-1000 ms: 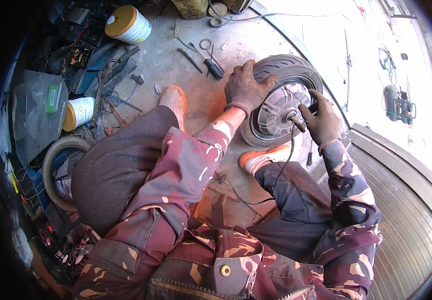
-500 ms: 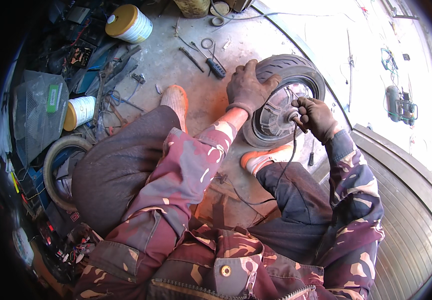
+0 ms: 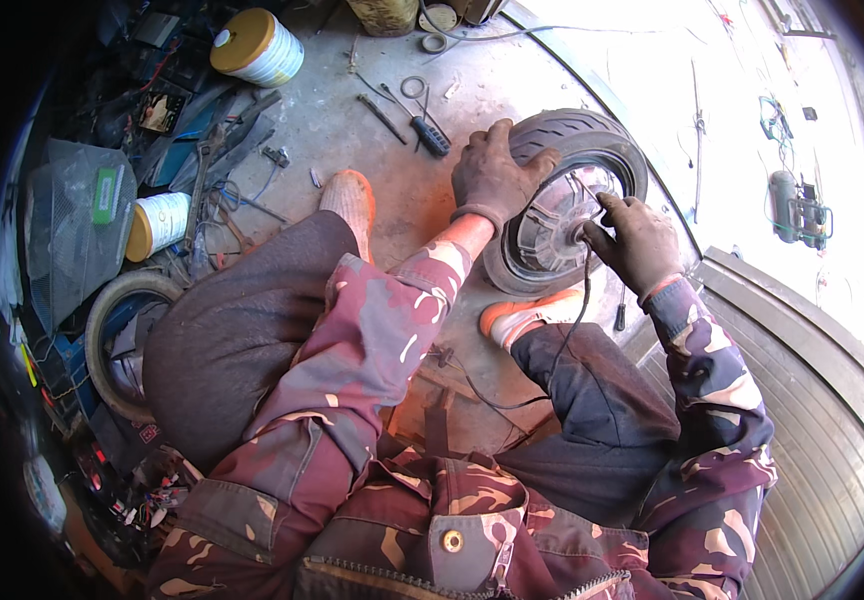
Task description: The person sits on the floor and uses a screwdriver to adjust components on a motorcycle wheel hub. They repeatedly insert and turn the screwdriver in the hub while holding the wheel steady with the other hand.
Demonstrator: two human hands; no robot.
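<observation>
A hub-motor wheel [image 3: 552,240] with a black tyre [image 3: 577,125] leans between my feet, its metal hub tilted up. My gloved left hand [image 3: 500,178] grips the tyre's left side, the thumb across the sidewall. Over the hub's centre is my gloved right hand [image 3: 640,243], fingers curled and thumb close to the axle [image 3: 581,233]. Whatever lies between those fingertips is too small and hidden to make out. From the axle a black cable [image 3: 584,300] runs down past my right knee and bends left along the floor.
A screwdriver [image 3: 430,135] and a thin dark rod [image 3: 382,118] lie beyond my left hand. Another screwdriver [image 3: 621,315] is beside my right shoe [image 3: 522,318]. Left are a loose tyre [image 3: 102,340], white tubs [image 3: 277,50] and piled parts; ridged metal panelling [image 3: 802,400] stands right.
My right hand has turned and shifted slightly, its fingers changing position around the axle. A brown piece by the thumb no longer shows. My left hand stays on the tyre.
</observation>
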